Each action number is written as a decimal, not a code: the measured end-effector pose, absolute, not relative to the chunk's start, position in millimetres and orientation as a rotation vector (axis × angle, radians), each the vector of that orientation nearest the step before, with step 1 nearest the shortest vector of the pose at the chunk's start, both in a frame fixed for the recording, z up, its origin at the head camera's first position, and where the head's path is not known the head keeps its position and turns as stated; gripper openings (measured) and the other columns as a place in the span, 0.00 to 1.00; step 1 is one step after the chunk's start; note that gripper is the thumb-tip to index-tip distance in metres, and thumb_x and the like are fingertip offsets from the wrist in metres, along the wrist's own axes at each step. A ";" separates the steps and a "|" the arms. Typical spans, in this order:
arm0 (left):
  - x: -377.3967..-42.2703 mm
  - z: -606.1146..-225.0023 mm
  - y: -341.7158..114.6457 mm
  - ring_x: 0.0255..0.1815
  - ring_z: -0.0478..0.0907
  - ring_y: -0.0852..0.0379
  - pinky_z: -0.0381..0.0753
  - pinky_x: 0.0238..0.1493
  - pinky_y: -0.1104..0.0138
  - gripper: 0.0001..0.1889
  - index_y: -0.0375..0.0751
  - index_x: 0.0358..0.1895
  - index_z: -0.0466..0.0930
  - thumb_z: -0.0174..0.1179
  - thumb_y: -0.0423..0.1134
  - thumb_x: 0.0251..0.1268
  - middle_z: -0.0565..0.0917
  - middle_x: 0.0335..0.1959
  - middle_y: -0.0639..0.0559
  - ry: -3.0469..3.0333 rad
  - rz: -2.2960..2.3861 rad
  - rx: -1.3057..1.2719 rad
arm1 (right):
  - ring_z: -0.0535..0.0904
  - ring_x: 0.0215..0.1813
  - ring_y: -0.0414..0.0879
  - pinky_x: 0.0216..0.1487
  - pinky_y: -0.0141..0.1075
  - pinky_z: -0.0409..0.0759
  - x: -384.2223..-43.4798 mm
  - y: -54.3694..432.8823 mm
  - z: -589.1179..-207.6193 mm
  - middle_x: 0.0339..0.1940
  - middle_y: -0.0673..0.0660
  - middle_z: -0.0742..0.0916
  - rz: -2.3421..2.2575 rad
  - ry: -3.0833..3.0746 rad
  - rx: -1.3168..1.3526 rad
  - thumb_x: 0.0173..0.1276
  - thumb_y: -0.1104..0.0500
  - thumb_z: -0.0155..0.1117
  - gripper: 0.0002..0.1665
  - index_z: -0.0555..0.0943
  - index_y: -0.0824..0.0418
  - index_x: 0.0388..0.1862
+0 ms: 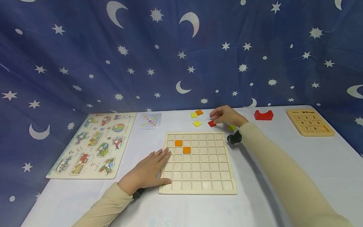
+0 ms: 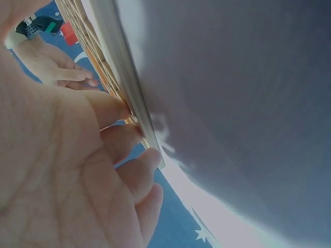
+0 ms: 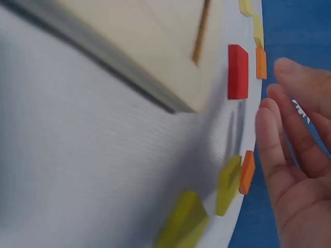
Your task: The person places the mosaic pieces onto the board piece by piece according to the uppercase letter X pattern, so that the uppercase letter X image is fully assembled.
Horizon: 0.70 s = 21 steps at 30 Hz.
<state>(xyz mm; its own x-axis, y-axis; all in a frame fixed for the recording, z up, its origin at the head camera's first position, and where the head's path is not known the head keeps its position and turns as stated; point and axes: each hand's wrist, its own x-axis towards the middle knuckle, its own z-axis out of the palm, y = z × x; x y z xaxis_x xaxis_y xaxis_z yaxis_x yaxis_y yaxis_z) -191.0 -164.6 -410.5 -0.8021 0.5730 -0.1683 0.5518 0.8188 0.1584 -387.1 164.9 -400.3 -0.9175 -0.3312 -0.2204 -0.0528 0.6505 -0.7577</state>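
Note:
A pale wooden grid board (image 1: 201,177) lies flat on the table, with orange square tiles (image 1: 186,150) in two of its cells. My left hand (image 1: 149,170) rests along the board's left edge, fingers extended and thumb at the lower left corner. Beyond the far right corner, my right hand (image 1: 227,116) hovers beside a red tile (image 1: 212,123), its fingers loosely bent. The right wrist view shows that red tile (image 3: 238,72) apart from the fingertips, with nothing between them. Yellow tiles (image 1: 197,123) and another orange tile (image 1: 199,112) lie left of this hand; a yellow-green tile (image 1: 231,127) is partly behind the wrist.
On the left lies a picture puzzle board (image 1: 89,148), with a printed grid card (image 1: 149,121) beside it. A red notched block (image 1: 263,115) and a wooden number puzzle (image 1: 310,122) sit to the right. A starry blue curtain (image 1: 165,65) hangs behind the table.

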 end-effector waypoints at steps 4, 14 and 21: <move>-191.2 -410.4 -164.6 0.76 0.50 0.42 0.52 0.75 0.49 0.48 0.35 0.74 0.49 0.54 0.64 0.59 0.50 0.76 0.40 2.792 0.160 0.870 | 0.79 0.48 0.50 0.61 0.42 0.77 -389.5 163.0 -396.5 0.51 0.62 0.84 -1.059 2.550 -0.353 0.59 0.68 0.65 0.20 0.80 0.65 0.52; -192.1 -413.2 -163.8 0.76 0.49 0.43 0.52 0.75 0.50 0.49 0.36 0.74 0.48 0.53 0.66 0.59 0.49 0.76 0.42 2.791 0.149 0.862 | 0.75 0.42 0.45 0.52 0.33 0.76 -393.8 156.3 -396.8 0.43 0.59 0.85 -0.950 2.520 -0.344 0.53 0.71 0.69 0.21 0.82 0.66 0.49; -191.5 -411.7 -164.9 0.76 0.50 0.43 0.53 0.75 0.50 0.49 0.36 0.74 0.49 0.54 0.65 0.59 0.50 0.76 0.41 2.798 0.142 0.871 | 0.74 0.43 0.47 0.52 0.34 0.75 -392.8 151.6 -396.7 0.41 0.56 0.84 -0.946 2.513 -0.281 0.50 0.72 0.70 0.22 0.83 0.64 0.47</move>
